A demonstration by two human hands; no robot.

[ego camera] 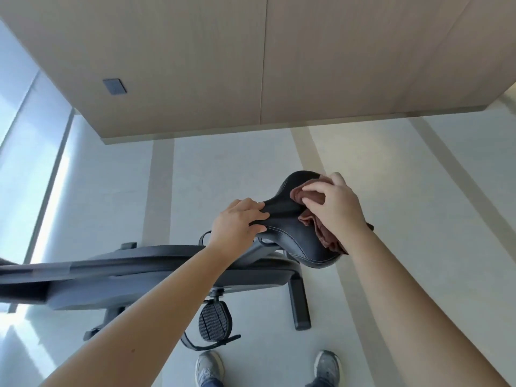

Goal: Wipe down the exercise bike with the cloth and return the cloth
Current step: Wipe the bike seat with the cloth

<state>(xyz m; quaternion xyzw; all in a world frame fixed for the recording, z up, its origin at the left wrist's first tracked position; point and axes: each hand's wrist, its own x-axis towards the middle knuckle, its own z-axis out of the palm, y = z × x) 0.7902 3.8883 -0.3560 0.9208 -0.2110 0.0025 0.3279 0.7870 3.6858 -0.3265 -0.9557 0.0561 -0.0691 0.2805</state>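
Right now the left hand [237, 220] grips the narrow nose of the exercise bike [156, 270] saddle [290, 238], fingers curled round it. Just beside it, the right hand [333, 205] pinches the brown cloth [312, 199], bunched on the saddle's wide rear end and hanging over its edge.

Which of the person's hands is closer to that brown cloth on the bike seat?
Right. The right hand grips the brown cloth on the wide end of the saddle; the left hand grips the saddle's narrow end, clear of the cloth.
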